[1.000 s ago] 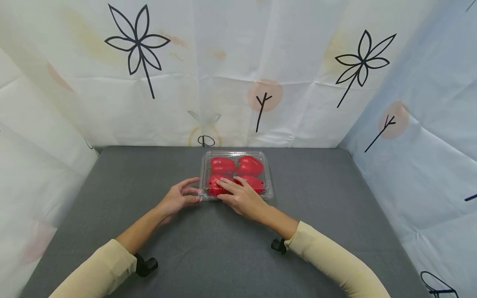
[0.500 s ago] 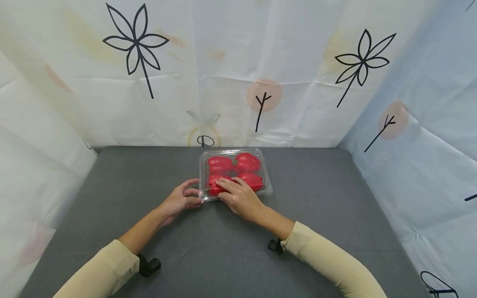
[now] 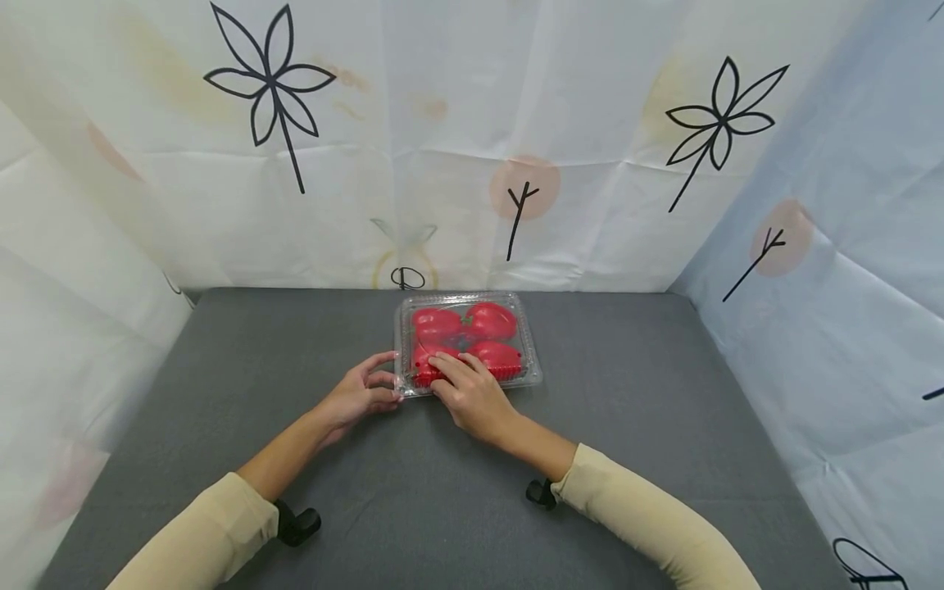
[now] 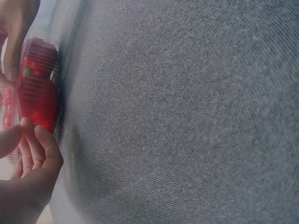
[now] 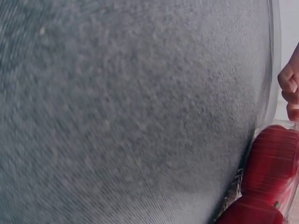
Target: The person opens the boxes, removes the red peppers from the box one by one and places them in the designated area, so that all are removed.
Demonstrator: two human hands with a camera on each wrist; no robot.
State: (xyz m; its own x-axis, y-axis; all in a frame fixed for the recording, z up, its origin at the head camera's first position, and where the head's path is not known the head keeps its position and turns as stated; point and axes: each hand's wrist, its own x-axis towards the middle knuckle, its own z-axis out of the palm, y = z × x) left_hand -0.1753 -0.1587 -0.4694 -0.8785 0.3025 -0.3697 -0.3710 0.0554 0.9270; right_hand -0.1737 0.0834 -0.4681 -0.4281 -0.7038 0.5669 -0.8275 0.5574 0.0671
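Observation:
A clear plastic clamshell box (image 3: 529, 360) lies on the grey table, its lid down over several glossy red tomatoes (image 3: 492, 319); a bit of green stem shows between them. My left hand (image 3: 359, 393) is at the front left corner, and in the left wrist view its thumb and fingertips pinch the box's rim. Across the front of the lid rests my right hand (image 3: 475, 399), fingers laid over the tomatoes and thumb at the front edge. The right wrist view shows the left hand (image 5: 290, 88) beyond the box (image 5: 268, 163); the right hand is outside that view.
A grey cloth covers the table (image 3: 413, 508). Close behind its back edge hangs a white patterned curtain (image 3: 457, 123), with more curtain along both sides. Black wrist straps (image 3: 297, 524) show at the sleeve cuffs.
The box has turned slightly, its back edge shifting a little to the left, then it stays nearly still. The right forearm has drawn slightly inward; both hands remain at the box.

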